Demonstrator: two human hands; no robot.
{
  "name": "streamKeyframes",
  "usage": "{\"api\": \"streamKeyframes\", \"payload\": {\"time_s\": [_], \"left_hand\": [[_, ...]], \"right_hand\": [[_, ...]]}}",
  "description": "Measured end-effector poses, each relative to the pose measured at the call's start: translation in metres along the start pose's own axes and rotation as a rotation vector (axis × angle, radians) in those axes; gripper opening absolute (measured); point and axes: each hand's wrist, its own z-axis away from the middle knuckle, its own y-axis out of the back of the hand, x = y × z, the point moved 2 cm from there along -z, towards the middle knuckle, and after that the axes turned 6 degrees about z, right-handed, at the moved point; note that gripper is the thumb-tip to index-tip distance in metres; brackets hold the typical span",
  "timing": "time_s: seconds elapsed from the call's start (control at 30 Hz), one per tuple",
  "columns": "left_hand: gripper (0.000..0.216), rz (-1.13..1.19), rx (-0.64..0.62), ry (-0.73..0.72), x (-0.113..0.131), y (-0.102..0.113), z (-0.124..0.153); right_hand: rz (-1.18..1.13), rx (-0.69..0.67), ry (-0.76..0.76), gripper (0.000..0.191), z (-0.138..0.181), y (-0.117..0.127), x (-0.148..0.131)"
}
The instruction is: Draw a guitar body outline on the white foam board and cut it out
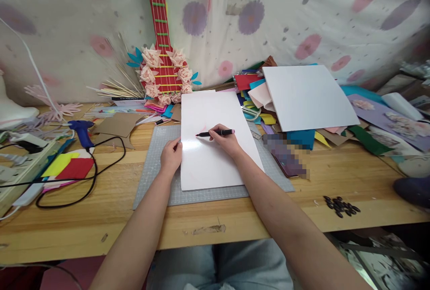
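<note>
A white board [215, 169] lies on the grey cutting mat [157, 147] in front of me. My right hand [223, 139] is closed round a slim black marker pen [204, 134] with a pink end. The pen's tip points left and rests at the board's surface, close to a faint pink mark [203, 128] in the upper left. At the board's left edge my left hand [172, 155] grips the rim, its fingers curled and partly hidden.
A red paper guitar [164, 73] with pink flowers stands behind the board. To the left are a blue glue gun [81, 132], its black cable and a power strip [30, 169]. A second white board [309, 97] rests on coloured scraps; black beads [341, 206] lie right.
</note>
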Motion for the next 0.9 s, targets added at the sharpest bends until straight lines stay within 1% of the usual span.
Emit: {"api": "streamKeyframes", "payload": {"time_s": [0.2,0.33,0.43,0.53,0.63,0.7,0.9], "left_hand": [[0.032,0.006,0.007,-0.012,-0.002,-0.001,-0.001],[0.032,-0.008,0.004,-0.002,-0.002,-0.001,-0.001],[0.033,-0.013,0.002,-0.004,0.0,-0.001,-0.001],[0.032,-0.02,0.003,-0.004,0.001,-0.001,-0.001],[0.032,-0.031,-0.001,0.014,0.002,-0.001,-0.001],[0.032,-0.023,-0.002,0.028,0.003,-0.001,-0.001],[0.032,0.005,0.006,0.016,0.002,-0.001,-0.001]], "right_hand": [[0.008,0.099,-0.076,0.024,-0.003,0.004,-0.006],[-0.121,0.231,-0.026,0.028,-0.011,0.012,-0.018],[-0.152,0.28,-0.012,0.03,-0.015,0.018,-0.024],[-0.1,0.253,-0.044,0.029,-0.009,0.015,-0.019],[-0.04,0.203,-0.091,0.025,0.004,0.007,-0.006],[-0.009,0.198,-0.106,0.022,0.011,0.003,0.001],[-0.009,0.155,-0.041,0.019,0.017,-0.003,0.004]]}}
